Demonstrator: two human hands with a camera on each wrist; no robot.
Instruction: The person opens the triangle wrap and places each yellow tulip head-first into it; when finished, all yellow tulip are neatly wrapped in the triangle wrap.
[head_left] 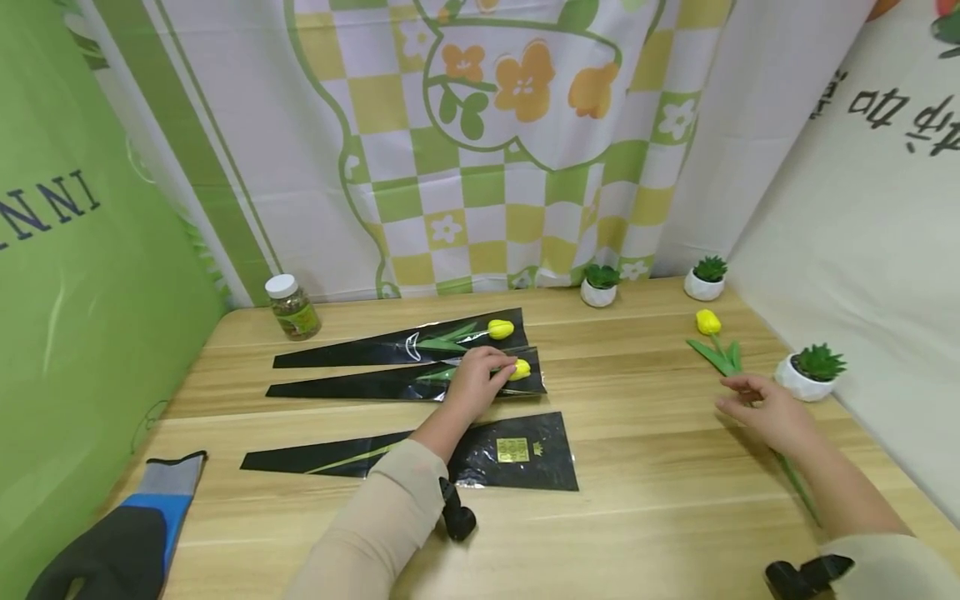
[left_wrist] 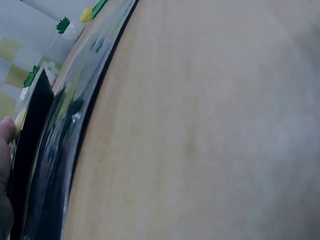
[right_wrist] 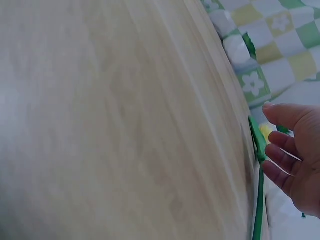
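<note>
Three black sleeves lie on the table [head_left: 675,500]. Head view: left hand [head_left: 474,382] rests on the middle sleeve [head_left: 360,385], fingers curled over its tulip [head_left: 520,369]; right hand [head_left: 768,411] hovers loosely open over a loose tulip [head_left: 716,343]. Left wrist view: grip indiscernible. Right wrist view: fingers [right_wrist: 285,145] spread, just beside the stem.

Jar [head_left: 292,306], glove [head_left: 127,533], three potted succulents [head_left: 600,285].
</note>
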